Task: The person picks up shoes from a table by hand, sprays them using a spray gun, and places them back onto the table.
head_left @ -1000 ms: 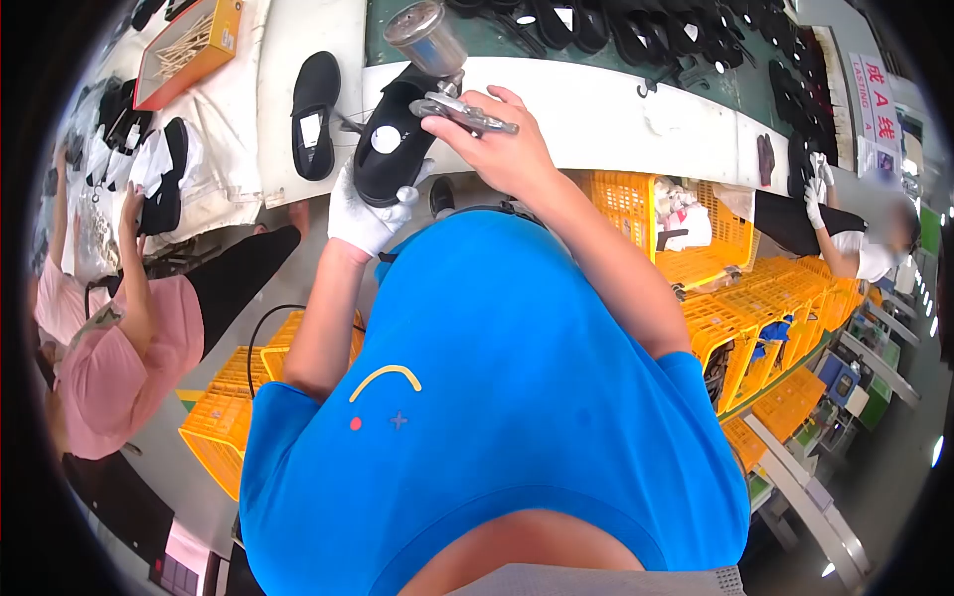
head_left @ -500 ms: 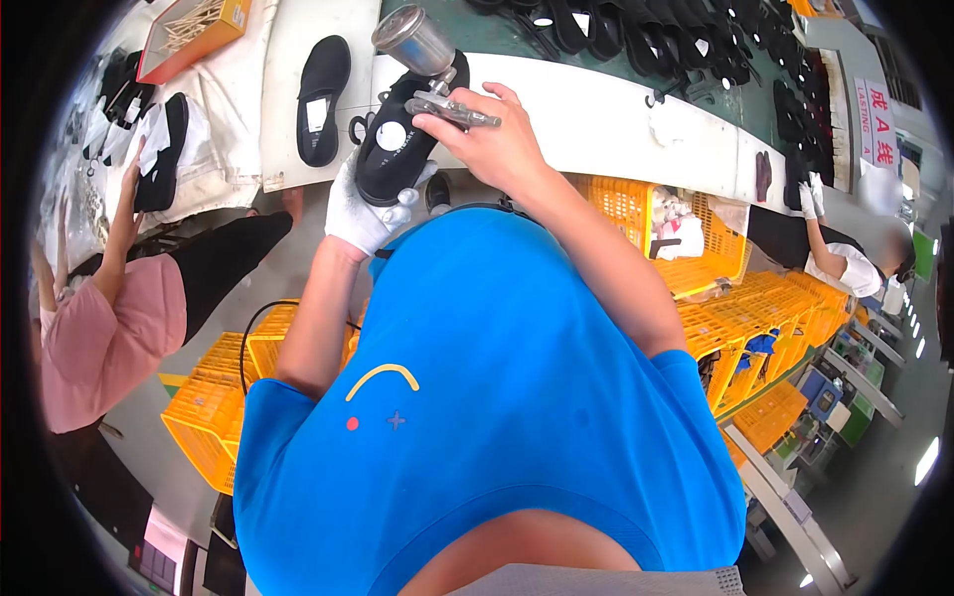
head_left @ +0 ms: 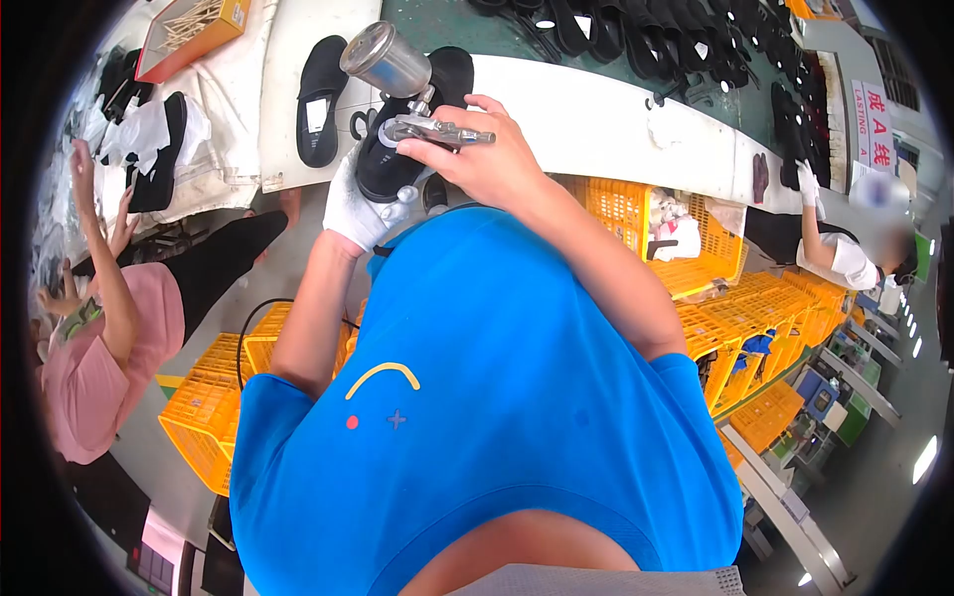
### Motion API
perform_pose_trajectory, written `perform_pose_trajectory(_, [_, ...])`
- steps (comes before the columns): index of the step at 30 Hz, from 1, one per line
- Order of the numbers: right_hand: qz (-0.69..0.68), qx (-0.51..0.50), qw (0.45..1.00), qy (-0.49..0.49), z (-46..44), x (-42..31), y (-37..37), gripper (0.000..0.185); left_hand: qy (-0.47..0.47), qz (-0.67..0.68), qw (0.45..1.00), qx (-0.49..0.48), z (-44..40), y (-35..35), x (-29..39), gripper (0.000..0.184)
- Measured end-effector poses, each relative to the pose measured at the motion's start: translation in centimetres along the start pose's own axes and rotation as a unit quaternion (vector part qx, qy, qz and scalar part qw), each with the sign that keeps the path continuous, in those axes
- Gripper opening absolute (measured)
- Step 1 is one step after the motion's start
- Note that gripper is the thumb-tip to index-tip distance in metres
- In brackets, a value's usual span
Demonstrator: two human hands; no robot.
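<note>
In the head view, my left hand (head_left: 353, 214), in a white glove, grips a black shoe (head_left: 383, 177) near one end, above the table's front edge. Bare and wrapped round a metal spray gun (head_left: 437, 131), my right hand (head_left: 497, 157) is just over the shoe. The gun's silver cup (head_left: 388, 62) tilts to the left, and gun and cup cover part of the shoe's middle. Whether the gun touches the shoe, I cannot tell. Just left of the held shoe, scissors handles (head_left: 359, 123) show. Another black shoe (head_left: 319, 87) with a white label lies further left on the white table.
Many black shoes (head_left: 646, 40) stand on a green surface behind the white table (head_left: 596, 109). At the upper left is a box of wooden sticks (head_left: 194, 38). Yellow crates (head_left: 616, 214) flank me. A person in pink (head_left: 119, 338) works at left, another (head_left: 845, 258) at right.
My right hand has shifted the spray gun left and slightly down across the shoe, hiding the white spot on it. The person in pink has raised an arm.
</note>
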State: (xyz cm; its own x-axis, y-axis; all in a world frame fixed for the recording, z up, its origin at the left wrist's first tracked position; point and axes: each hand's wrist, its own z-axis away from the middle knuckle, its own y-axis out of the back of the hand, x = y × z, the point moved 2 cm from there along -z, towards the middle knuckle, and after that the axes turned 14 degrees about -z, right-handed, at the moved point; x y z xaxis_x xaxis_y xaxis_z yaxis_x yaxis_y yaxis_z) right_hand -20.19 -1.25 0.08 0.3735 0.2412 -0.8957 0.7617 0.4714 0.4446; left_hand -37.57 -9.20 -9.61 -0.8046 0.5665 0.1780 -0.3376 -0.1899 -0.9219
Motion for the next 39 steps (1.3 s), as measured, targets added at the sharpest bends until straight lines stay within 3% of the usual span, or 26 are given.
perform_pose_trajectory(1, [-0.006, -0.012, 1.0, -0.01, 0.0, -0.2, 0.0, 0.038, -0.014, -0.006, 0.999, 0.044, -0.1, 0.1, 0.0, 0.044])
perform_pose_trajectory(5, [-0.01, 0.004, 1.0, 0.02, 0.4, -0.8, -0.1, 0.037, -0.023, -0.008, 0.999, 0.027, 0.1, 0.5, 0.0, 0.043])
perform_pose_trajectory(8, [-0.022, -0.017, 1.0, 0.003, 0.7, -1.2, 0.2, 0.036, -0.04, -0.045, 0.994, 0.087, -0.3, 0.9, -0.1, 0.043])
perform_pose_trajectory(10, [-0.001, -0.058, 0.998, -0.004, 0.9, -1.9, 0.7, 0.034, -0.108, -0.265, 0.946, 0.149, -0.6, 1.5, -0.2, 0.047])
perform_pose_trajectory(11, [-0.001, -0.058, 0.998, -0.004, 1.2, -1.9, 0.8, 0.034, -0.107, -0.265, 0.947, 0.149, -0.5, 1.7, 0.0, 0.047])
perform_pose_trajectory(12, [-0.006, -0.052, 0.999, 0.0, 1.5, -1.8, 1.0, 0.032, -0.053, -0.106, 0.99, 0.08, -0.4, 1.1, 0.1, 0.048])
perform_pose_trajectory(13, [-0.011, -0.045, 0.999, 0.003, 1.7, -1.9, 1.4, 0.03, 0.004, 0.057, 0.998, 0.008, -0.5, 0.3, 0.2, 0.05])
perform_pose_trajectory(15, [-0.047, -0.07, 0.993, -0.08, 2.6, -2.5, 3.2, 0.038, 0.028, 0.082, 0.996, -0.018, -0.6, -0.4, 0.0, 0.055])
perform_pose_trajectory(16, [-0.036, -0.036, 0.998, -0.03, 3.2, -2.0, 3.7, 0.032, 0.033, 0.091, 0.994, -0.047, -1.1, 0.4, -0.3, 0.056])
perform_pose_trajectory(18, [-0.058, 0.032, 0.997, -0.042, 4.4, -2.5, 5.2, 0.028, -0.027, -0.026, 0.993, -0.115, -3.0, 0.3, -0.6, 0.057])
perform_pose_trajectory(20, [-0.084, 0.082, 0.991, -0.064, 5.3, -1.6, 6.2, 0.023, -0.088, -0.172, 0.98, -0.047, -4.6, -0.5, -0.7, 0.052])
perform_pose_trajectory(22, [-0.1, 0.147, 0.982, -0.067, 5.7, -0.8, 6.6, 0.02, -0.143, -0.396, 0.903, 0.088, -6.5, 1.4, -0.8, 0.038])
perform_pose_trajectory(23, [-0.066, 0.151, 0.985, -0.053, 5.5, -1.0, 7.0, 0.019, -0.192, -0.43, 0.872, 0.129, -7.1, 1.1, -1.6, 0.025])
perform_pose_trajectory(27, [0.017, 0.173, 0.985, 0.007, 4.4, -0.2, 7.3, 0.019, -0.152, -0.471, 0.85, 0.18, -7.2, -0.9, -1.2, 0.027])
perform_pose_trajectory(29, [0.043, 0.193, 0.98, 0.024, 4.0, 0.5, 7.1, 0.022, -0.127, -0.567, 0.785, 0.217, -7.0, -1.6, -1.1, 0.035])
perform_pose_trajectory(30, [0.042, 0.195, 0.98, 0.024, 3.8, 0.5, 7.0, 0.022, -0.126, -0.568, 0.784, 0.216, -7.2, -1.4, -1.1, 0.035])
perform_pose_trajectory(35, [0.063, 0.176, 0.982, 0.035, 3.2, 0.2, 6.3, 0.025, -0.217, -0.588, 0.753, 0.2, -7.2, -2.2, -1.5, 0.042])
perform_pose_trajectory(39, [0.045, 0.175, 0.98, 0.088, 2.6, -0.1, 4.9, 0.028, -0.202, -0.615, 0.739, 0.189, -6.8, -2.9, -1.3, 0.042])
